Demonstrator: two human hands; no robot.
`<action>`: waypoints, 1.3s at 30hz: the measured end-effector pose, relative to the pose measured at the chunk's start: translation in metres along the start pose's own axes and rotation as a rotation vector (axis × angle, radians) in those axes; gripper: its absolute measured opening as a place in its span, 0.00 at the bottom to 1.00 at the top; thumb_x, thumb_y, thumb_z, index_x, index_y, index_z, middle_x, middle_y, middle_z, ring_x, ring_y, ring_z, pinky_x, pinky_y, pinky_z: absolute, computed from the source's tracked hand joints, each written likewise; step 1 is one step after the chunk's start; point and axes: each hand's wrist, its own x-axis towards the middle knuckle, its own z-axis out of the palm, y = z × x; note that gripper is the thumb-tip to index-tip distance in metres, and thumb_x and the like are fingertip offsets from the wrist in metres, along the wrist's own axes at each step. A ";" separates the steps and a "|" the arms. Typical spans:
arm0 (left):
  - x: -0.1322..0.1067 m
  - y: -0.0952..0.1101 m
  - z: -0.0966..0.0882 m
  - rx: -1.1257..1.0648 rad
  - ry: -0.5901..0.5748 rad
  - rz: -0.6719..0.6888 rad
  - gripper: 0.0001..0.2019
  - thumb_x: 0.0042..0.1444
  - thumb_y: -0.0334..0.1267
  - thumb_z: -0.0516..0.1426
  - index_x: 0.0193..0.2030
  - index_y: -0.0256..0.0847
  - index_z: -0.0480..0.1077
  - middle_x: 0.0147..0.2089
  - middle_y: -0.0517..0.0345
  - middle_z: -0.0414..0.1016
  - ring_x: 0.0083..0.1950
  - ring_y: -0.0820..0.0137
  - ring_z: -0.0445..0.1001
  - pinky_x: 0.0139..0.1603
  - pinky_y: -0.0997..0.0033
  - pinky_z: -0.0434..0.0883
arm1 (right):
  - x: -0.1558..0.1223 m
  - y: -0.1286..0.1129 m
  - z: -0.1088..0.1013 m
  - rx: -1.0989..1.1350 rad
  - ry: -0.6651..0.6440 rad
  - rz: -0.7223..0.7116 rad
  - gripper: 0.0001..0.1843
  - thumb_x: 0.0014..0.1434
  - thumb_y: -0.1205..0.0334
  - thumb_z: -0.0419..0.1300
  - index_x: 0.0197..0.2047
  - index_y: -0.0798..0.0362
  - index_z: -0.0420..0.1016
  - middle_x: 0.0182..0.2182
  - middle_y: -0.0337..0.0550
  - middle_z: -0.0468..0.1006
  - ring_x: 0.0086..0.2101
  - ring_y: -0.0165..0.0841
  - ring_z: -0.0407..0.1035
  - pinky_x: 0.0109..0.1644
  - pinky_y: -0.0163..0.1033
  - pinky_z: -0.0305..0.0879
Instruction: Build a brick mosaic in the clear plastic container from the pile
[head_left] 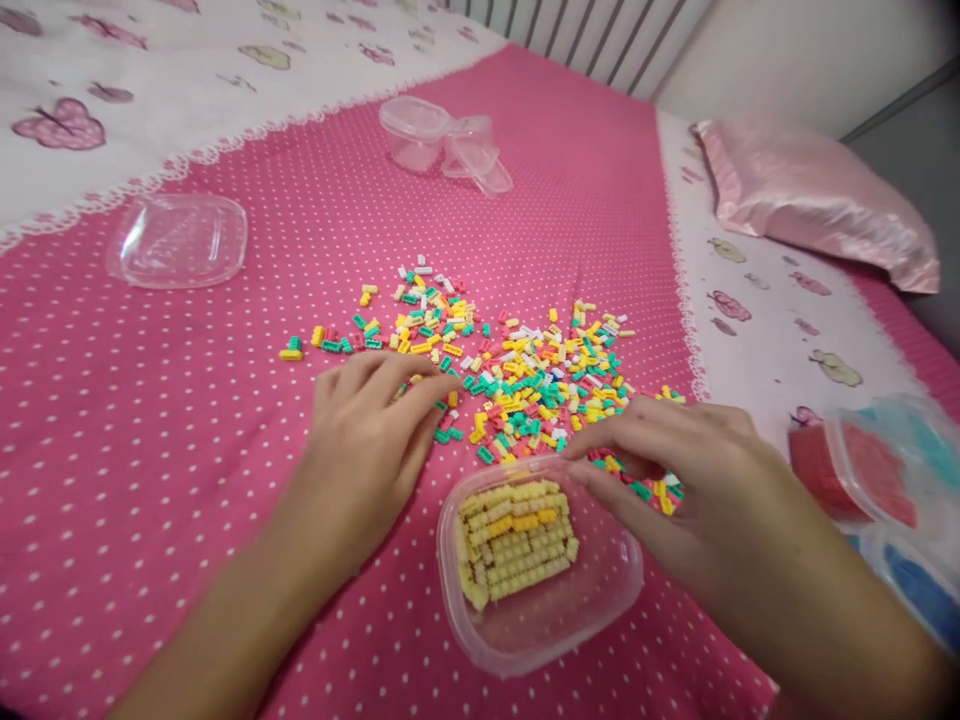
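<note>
My left hand [375, 415] rests at the left side of a pile of small toy building bricks [525, 385], its fingers bent and apart, the tips among loose bricks. Nothing shows in its grasp. My right hand [675, 460] is at the pile's right side, thumb and index fingertip close together by the far rim of a clear plastic container [607, 600]. Whatever lies between those two fingertips is too small to make out. Inside the container, on its left, sits a block of cream bricks [517, 560] joined in rows, with a yellow row [525, 522].
A clear lid [180, 240] lies at the left on the pink dotted bedspread [300, 560]. Clear tubs [416, 135] stand farther back. On the right are containers of red bricks [870, 470] and blue bricks [922, 585], with a pink pillow [817, 200] beyond.
</note>
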 end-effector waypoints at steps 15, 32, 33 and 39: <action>0.007 0.010 0.011 -0.033 -0.097 0.080 0.08 0.68 0.41 0.55 0.45 0.42 0.74 0.56 0.51 0.73 0.59 0.53 0.63 0.59 0.45 0.57 | 0.007 -0.007 0.014 0.131 0.070 0.056 0.10 0.67 0.70 0.56 0.41 0.48 0.78 0.38 0.40 0.74 0.38 0.32 0.70 0.42 0.39 0.65; 0.003 0.011 -0.001 -0.224 0.104 -0.020 0.08 0.62 0.33 0.63 0.45 0.46 0.70 0.42 0.68 0.80 0.44 0.69 0.75 0.54 0.63 0.59 | 0.008 -0.013 0.007 0.128 0.077 -0.054 0.08 0.67 0.66 0.57 0.42 0.47 0.77 0.37 0.38 0.77 0.38 0.30 0.72 0.40 0.36 0.65; 0.003 0.012 -0.002 -0.231 0.143 -0.003 0.08 0.61 0.32 0.63 0.45 0.46 0.70 0.41 0.68 0.80 0.42 0.70 0.76 0.52 0.64 0.61 | 0.008 -0.017 0.008 0.141 0.094 -0.051 0.07 0.67 0.66 0.57 0.42 0.48 0.77 0.37 0.37 0.77 0.39 0.29 0.72 0.40 0.36 0.64; 0.001 0.019 -0.005 -0.282 0.262 0.124 0.07 0.60 0.37 0.65 0.42 0.44 0.71 0.38 0.67 0.81 0.37 0.72 0.76 0.47 0.66 0.65 | 0.007 -0.038 0.021 0.243 0.199 -0.057 0.04 0.63 0.65 0.65 0.42 0.47 0.77 0.37 0.31 0.81 0.39 0.27 0.73 0.45 0.33 0.63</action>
